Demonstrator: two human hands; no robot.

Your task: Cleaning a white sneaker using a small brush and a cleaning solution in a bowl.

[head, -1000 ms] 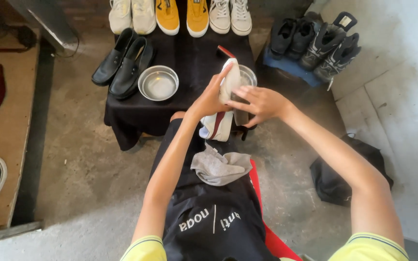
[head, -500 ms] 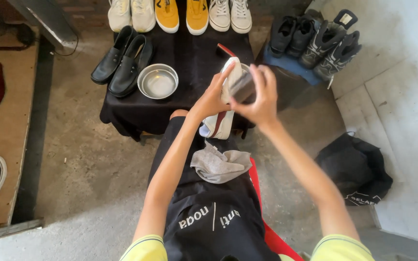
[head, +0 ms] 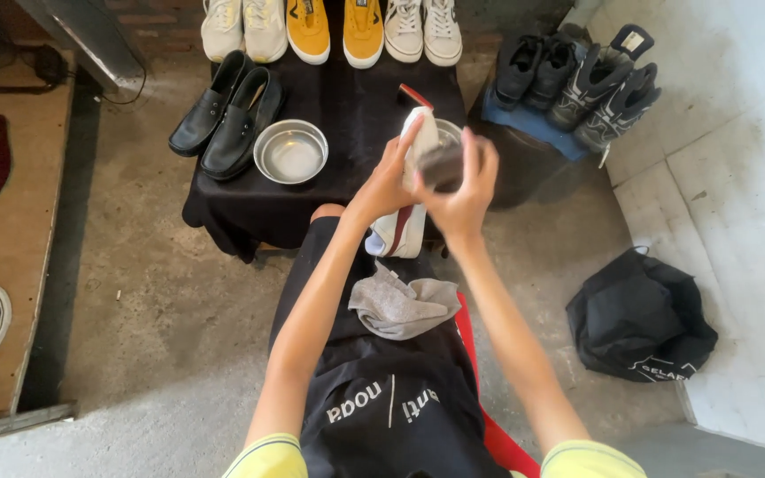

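Note:
My left hand point(head: 384, 181) grips a white sneaker with a red stripe point(head: 403, 226), held upright over my knees with its toe up. My right hand point(head: 464, 181) is closed around a small dark object point(head: 441, 165), blurred, pressed against the sneaker's upper side. A grey cloth point(head: 402, 305) lies crumpled on my lap. Just beyond the sneaker stands a low table under a black cloth point(head: 356, 97).
On the table stand a metal bowl point(head: 290, 151), black leather shoes point(head: 223, 115), and white and yellow sneakers point(head: 329, 26). Dark boots point(head: 582, 84) rest on a blue-topped stand at right. A black bag point(head: 639, 319) lies on the floor. Shoes and insoles lie on a wooden board point(head: 11, 257) at left.
My right hand has moved in from the right side of the sneaker to its upper part. The left hand keeps hold of the sneaker.

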